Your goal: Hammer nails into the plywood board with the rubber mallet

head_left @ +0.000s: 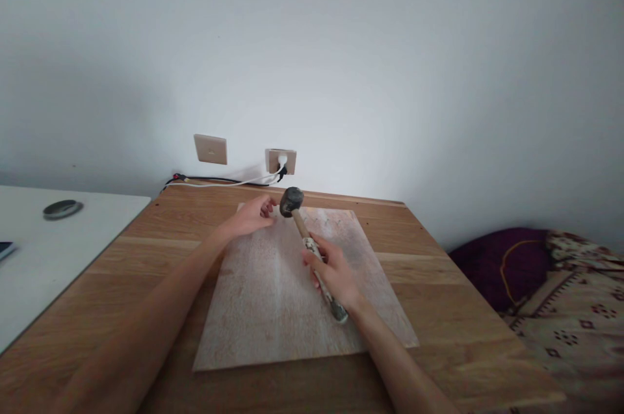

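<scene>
The right hand (335, 271) grips the hammer (311, 244) over the board (273, 303); the left hand (250, 216) curls beside the hammer's head, whether holding something I cannot tell; a careless swing could hit it.

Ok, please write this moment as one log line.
right hand: grips black-headed mallet | left hand: beside mallet head, contents unclear | thin board: flat on wooden tabletop

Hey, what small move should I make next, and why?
Perhaps ease your left hand slightly away from the mallet: the fingers look close beside its head, while your right hand grips the handle over the board.
</scene>
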### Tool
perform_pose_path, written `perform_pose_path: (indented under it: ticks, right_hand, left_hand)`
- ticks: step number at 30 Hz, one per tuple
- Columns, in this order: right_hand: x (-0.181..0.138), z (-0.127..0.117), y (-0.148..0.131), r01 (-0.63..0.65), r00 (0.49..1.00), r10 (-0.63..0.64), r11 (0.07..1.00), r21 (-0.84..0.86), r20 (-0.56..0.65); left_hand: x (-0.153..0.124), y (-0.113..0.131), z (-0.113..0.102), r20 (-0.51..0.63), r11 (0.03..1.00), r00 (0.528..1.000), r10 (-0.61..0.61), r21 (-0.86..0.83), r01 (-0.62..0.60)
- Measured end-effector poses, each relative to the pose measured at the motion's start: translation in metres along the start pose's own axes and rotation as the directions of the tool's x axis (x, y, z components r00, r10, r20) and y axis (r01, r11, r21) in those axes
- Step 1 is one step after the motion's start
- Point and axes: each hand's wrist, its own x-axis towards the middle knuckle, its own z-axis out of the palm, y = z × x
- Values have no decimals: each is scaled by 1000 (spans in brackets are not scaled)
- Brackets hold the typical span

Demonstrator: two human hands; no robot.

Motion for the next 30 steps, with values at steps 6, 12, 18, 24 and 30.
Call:
perform_pose_path:
  ticks: [6, 12, 18, 24, 30]
  right_hand:
    - [-1, -20, -10, 94, 959, -70, 993, 74, -275]
    - [-1, -31, -5, 76, 950, -55, 995, 57, -307]
    - [-1, -28, -5, 38, 962, -15, 996, 80, -272]
    - [-1, -24, -5, 67, 975, -41, 992, 112, -219]
    - [-2, -18, -4, 54, 982, -22, 985, 164, -188]
  left_hand:
    - [-13, 58, 26, 268, 867, 919, 290, 334, -371]
    - [-34, 81, 78, 439, 592, 735, 516, 438, -677]
    - [-24, 71, 61, 396, 654, 764, 509, 400, -642]
    - [-6, 9, -2, -20, 981, 991, 132, 146, -128]
    - [-17, -23, -11, -79, 995, 997, 17, 95, -10]
